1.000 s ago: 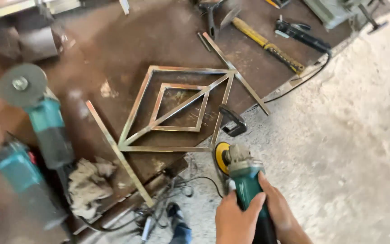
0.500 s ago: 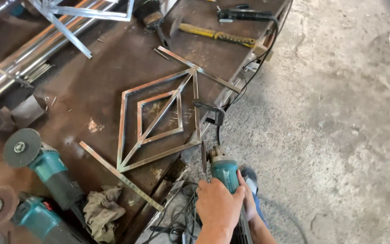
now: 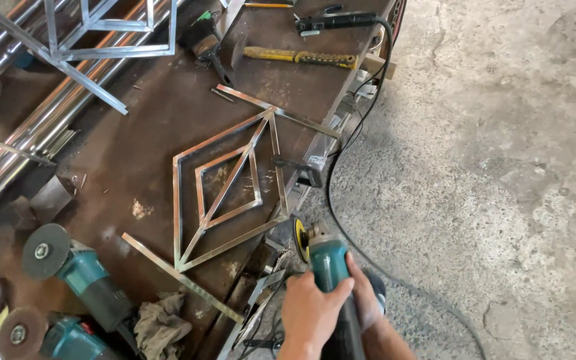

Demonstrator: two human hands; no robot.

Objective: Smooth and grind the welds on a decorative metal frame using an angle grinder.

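Head view: both hands, left hand and right hand, clamp the teal angle grinder; keep its disc steady toward the diamond frame at ten o'clock, near the bench edge.

Rough, stained concrete floor right of rusty brown steel workbench; daylight even across both. Steel tubes stacked along workbench's left edge.

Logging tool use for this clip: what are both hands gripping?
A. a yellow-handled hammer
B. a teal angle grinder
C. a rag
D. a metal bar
B: both the left hand and right hand wrap the teal angle grinder beside the diamond-shaped metal frame.
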